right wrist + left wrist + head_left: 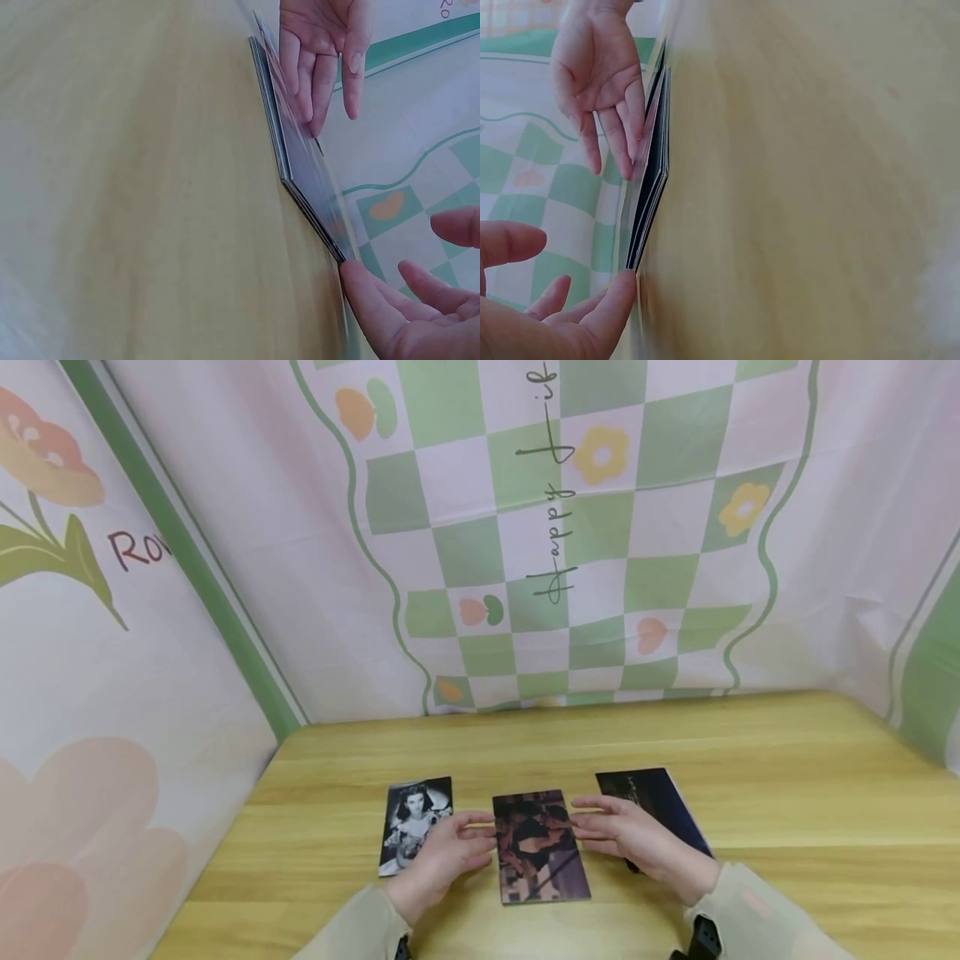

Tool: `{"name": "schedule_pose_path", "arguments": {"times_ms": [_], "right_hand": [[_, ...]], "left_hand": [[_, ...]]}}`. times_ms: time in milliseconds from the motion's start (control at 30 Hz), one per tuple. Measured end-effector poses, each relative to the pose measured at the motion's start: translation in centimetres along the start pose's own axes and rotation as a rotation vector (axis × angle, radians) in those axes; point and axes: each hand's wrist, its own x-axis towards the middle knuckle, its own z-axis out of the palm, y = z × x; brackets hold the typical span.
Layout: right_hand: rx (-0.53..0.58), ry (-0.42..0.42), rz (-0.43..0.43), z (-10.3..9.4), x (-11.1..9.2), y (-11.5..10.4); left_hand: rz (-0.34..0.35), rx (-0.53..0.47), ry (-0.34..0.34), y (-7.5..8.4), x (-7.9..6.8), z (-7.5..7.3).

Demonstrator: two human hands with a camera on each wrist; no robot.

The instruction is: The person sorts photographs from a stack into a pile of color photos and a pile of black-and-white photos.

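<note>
A small stack of picture cards (pixel 536 852) lies at the middle of the table, a dark reddish picture on top. Several card edges show in the left wrist view, where the stack (pixel 657 169) looks slightly fanned. My left hand (pixel 442 860) is at its left side, fingers fairly straight and fingertips at the edge. On the opposite side, my right hand (pixel 637 835) has its fingertips at or very near the right edge. Neither thumb pinches the cards. Partly under my left hand's outline is a black-and-white portrait card (pixel 401 839); my right forearm and hand cover part of a dark card (pixel 660 793).
The wooden table (pixel 360 743) runs back to a hanging cloth (pixel 480 552) with green checks and flowers. Another printed cloth (pixel 165 693) hangs along the left side. A dark wrist strap (pixel 705 935) sits on the right sleeve.
</note>
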Motion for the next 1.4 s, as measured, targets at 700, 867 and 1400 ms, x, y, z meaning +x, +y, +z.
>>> {"name": "schedule_pose_path", "arguments": {"times_ms": [700, 867, 1400], "right_hand": [[-0.011, 0.044, -0.05, 0.3, 0.0, 0.1], [-0.004, 0.101, -0.079, 0.5, 0.1, 0.2], [0.027, 0.303, -0.072, 1.7, 0.8, 0.2]], "left_hand": [[0.001, -0.03, 0.034, 0.2, -0.1, 0.1], [0.028, -0.042, 0.039, 0.3, -0.2, 0.1], [0.084, -0.054, 0.132, -0.5, 0.6, 0.9]]}}
